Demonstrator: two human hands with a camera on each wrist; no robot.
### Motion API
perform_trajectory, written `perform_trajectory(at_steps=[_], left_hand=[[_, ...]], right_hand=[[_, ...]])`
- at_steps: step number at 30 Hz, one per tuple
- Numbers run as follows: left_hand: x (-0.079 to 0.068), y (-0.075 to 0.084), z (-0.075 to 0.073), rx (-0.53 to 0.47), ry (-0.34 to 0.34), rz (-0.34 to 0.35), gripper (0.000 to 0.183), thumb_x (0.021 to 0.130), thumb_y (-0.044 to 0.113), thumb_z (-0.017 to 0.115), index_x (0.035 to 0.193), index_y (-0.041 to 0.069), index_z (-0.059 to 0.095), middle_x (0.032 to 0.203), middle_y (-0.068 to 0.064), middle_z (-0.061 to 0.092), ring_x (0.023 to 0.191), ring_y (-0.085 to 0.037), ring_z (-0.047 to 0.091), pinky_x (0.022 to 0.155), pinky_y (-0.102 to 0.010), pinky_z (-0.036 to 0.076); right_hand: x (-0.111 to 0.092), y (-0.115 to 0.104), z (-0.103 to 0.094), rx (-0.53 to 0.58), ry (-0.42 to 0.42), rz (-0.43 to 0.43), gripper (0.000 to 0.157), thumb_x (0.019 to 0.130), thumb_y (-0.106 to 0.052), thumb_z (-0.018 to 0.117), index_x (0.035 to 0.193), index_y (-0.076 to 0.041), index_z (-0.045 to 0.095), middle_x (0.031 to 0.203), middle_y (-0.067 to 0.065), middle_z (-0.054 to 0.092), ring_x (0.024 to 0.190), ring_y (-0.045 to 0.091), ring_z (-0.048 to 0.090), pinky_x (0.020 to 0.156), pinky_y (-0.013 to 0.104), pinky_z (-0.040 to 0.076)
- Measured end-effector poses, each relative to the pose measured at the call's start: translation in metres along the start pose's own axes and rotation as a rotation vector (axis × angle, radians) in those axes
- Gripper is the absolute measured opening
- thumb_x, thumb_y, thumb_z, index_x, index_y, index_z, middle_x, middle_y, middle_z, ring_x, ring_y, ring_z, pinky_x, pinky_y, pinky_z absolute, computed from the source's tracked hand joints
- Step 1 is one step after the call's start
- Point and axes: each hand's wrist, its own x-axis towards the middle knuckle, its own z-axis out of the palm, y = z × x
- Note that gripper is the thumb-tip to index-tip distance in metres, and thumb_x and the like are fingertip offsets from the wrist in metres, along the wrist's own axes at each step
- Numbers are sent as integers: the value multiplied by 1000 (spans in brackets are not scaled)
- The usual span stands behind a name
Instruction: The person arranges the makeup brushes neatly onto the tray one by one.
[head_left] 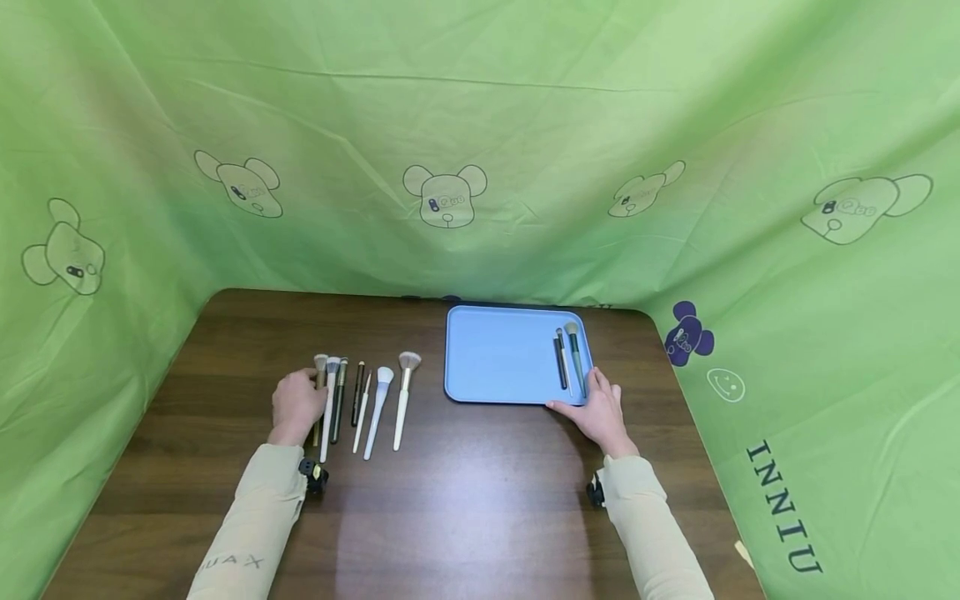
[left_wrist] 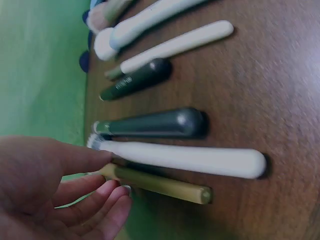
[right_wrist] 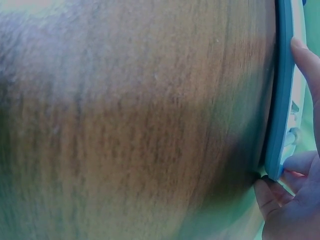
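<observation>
At the left end of a row of makeup brushes, my left hand (head_left: 297, 403) pinches a gold-handled makeup brush (left_wrist: 165, 186) between thumb and fingers near its head. A white-handled brush (left_wrist: 200, 159) lies right beside it, close to the thumb. My right hand (head_left: 600, 414) holds the front right corner of a blue tray (head_left: 495, 354). Its thumb lies along the front rim, and the other fingers bend around the right side. Inside the tray, near that hand, lie a green-handled brush (head_left: 576, 360), a short dark brush (head_left: 560, 363) and a slim brush (head_left: 566, 367).
Several more brushes lie roughly side by side on the brown wooden table (head_left: 465, 500), among them a dark-handled one (head_left: 339, 404), a pale blue-white one (head_left: 377, 414) and a white fan-headed one (head_left: 403, 402). A green curtain (head_left: 450, 100) hangs around the table's back and sides.
</observation>
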Motion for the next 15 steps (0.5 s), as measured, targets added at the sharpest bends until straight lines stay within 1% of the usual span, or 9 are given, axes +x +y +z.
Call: perform_trajectory(at_steps=[4, 9, 12, 15], left_hand=[[0, -6, 1, -7, -18, -42, 41, 90, 10, 59, 125, -10, 64, 114, -31, 67, 100, -50, 63, 82, -59, 50], [1, -9, 0, -5, -20, -46, 38, 92, 13, 64, 122, -10, 65, 116, -32, 66, 101, -51, 62, 82, -59, 50], [1, -10, 0, -10, -20, -66, 35, 92, 16, 67, 116, -10, 67, 113, -32, 66, 98, -51, 63, 81, -58, 51], [0, -11, -1, -27, -31, -104, 31, 92, 19, 69, 108, -8, 70, 106, -30, 68, 91, -48, 64, 75, -55, 52]], right_hand=[[0, 0, 0, -3, -6, 2, 119, 77, -59, 83, 153, 14, 27, 158, 33, 25, 120, 47, 34, 99, 55, 38], [0, 0, 0, 2, -5, 8, 119, 77, -58, 83, 153, 13, 27, 158, 32, 25, 120, 46, 34, 99, 55, 38], [0, 1, 0, 1, -5, 10, 118, 77, -57, 83, 153, 13, 27, 158, 32, 25, 119, 46, 34, 99, 55, 38], [0, 0, 0, -4, -10, 12, 119, 77, -58, 83, 153, 13, 26, 159, 32, 25, 119, 46, 34, 98, 54, 38]])
